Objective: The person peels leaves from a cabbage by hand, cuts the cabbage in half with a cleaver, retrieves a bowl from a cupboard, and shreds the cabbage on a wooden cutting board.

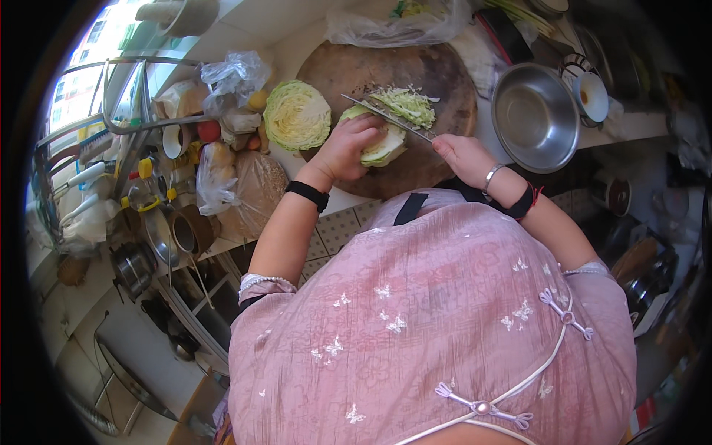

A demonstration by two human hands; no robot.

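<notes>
Cut cabbage point(386, 148) on chopping board point(451, 96).
Left hand point(351, 146), fingers bunched, is pressing it; right hand point(467, 160), fingers curled, is gripping knife point(391, 118).

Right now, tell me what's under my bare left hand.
Your bare left hand rests on a pale-green cut cabbage chunk, above a round wooden board; whatever it covers is hidden.

Place: it was a kitchen.
Counter point(630, 128): it bore a round wooden chopping board point(456, 96) with cut cabbage point(387, 148), and a steel bowl point(534, 130).
Left side: a metal pot point(133, 271) and a yellow-capped bottle point(144, 169) stood among other wares.
Window point(90, 31): it let in daylight.
</notes>
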